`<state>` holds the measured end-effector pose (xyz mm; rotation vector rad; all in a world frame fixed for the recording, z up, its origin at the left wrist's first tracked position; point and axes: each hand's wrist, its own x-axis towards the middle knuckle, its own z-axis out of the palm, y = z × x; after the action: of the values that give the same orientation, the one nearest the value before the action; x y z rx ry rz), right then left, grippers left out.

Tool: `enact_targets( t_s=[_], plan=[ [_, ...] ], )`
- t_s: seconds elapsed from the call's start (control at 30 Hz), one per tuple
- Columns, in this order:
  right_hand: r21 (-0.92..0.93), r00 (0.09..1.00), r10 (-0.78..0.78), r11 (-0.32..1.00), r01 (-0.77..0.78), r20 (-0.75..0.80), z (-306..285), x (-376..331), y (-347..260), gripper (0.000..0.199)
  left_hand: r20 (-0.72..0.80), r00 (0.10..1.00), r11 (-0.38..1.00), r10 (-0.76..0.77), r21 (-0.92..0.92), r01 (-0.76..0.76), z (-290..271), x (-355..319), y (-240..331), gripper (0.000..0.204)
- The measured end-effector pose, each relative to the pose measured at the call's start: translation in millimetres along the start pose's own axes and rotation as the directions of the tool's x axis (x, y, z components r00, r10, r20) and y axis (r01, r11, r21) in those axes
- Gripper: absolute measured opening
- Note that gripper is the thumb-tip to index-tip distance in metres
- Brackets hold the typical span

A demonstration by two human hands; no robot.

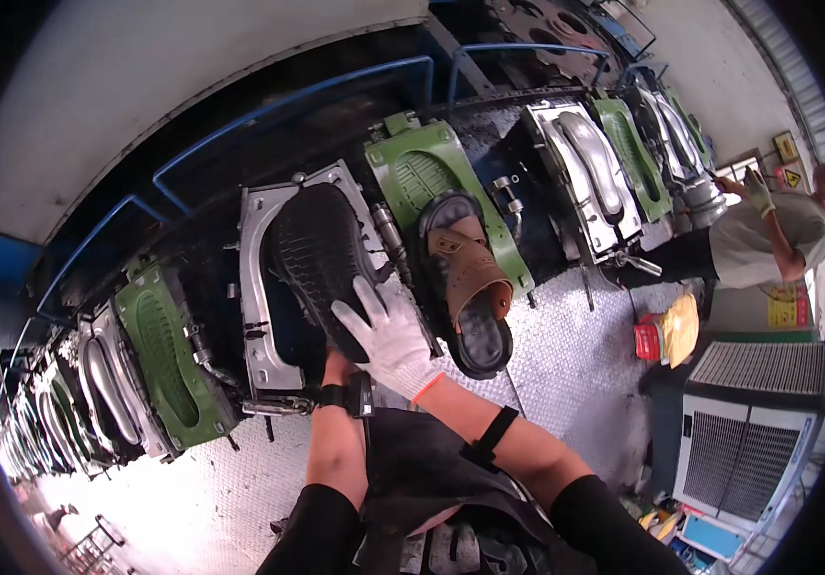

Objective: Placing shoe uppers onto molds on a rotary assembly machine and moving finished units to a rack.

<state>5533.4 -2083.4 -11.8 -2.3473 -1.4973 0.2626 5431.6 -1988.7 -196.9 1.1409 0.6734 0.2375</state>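
The right hand (389,331), in a white glove, lies spread with fingers (360,311) released and flat on the near end of a black ridged sole (321,254). The sole sits in an open grey metal mould (257,316) on the dark machine line. The left hand (336,362) is mostly hidden beneath the right hand and the sole; I cannot tell how its fingers are set. Just right of the sole, a brown sandal (465,283) rests on a green mould (422,172). More green and grey moulds run left and right. At far right another person (767,240) reaches toward the line, beside a white cooling unit (748,422).
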Motion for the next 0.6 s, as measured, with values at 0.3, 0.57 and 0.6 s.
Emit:
enact_targets(
  t_s=[0.3, 0.57, 0.6],
  plan=[
    [0.38, 0.923, 0.102, 0.924, 0.051, -0.371, -23, 46, -5, 0.076, -0.138, 0.971, 0.925, -0.197, -0.354, 0.137, -29, -91, -64, 0.045],
    [0.955, 0.797, 0.585, 0.292, -0.04, -0.146, -97, -32, 79, 0.043, -0.101, 0.769, 0.496, -0.632, -0.815, 0.301, -3, -52, -12, 0.047],
    [0.977, 0.753, 0.658, -0.154, 0.147, -0.009, -113, -47, 86, 0.048, -0.197, 0.803, 0.641, -0.562, -0.717, 0.273, 7, -45, 2, 0.046]
  ],
)
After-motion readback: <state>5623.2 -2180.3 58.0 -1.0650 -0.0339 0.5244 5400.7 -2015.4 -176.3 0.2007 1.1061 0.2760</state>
